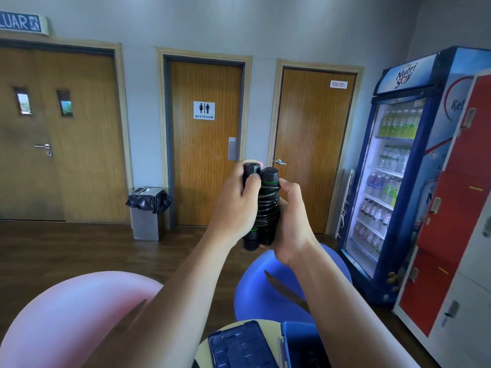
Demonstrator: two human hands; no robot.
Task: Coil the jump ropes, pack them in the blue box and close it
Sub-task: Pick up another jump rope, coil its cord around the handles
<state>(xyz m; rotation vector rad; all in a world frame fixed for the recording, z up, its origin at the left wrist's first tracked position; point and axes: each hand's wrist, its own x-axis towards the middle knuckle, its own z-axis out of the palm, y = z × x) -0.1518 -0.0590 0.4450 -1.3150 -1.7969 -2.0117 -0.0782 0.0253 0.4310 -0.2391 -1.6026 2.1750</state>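
I hold a black jump rope (267,205) upright in front of me, its two handles side by side with green rings and its cord wound tightly round them. My left hand (233,208) grips the left handle, thumb pressed near its top. My right hand (292,221) wraps round the coiled bundle from the right. Below, at the bottom edge, the blue box (300,343) stands open on a small round table, its lid (239,346) lying flat to the left. The box's inside is mostly hidden by my right forearm.
A pink exercise ball (74,320) sits at lower left and a blue one (265,293) under my arms. A drinks fridge (393,168) and red lockers (457,208) line the right side. Three wooden doors and a lined bin (147,211) stand ahead.
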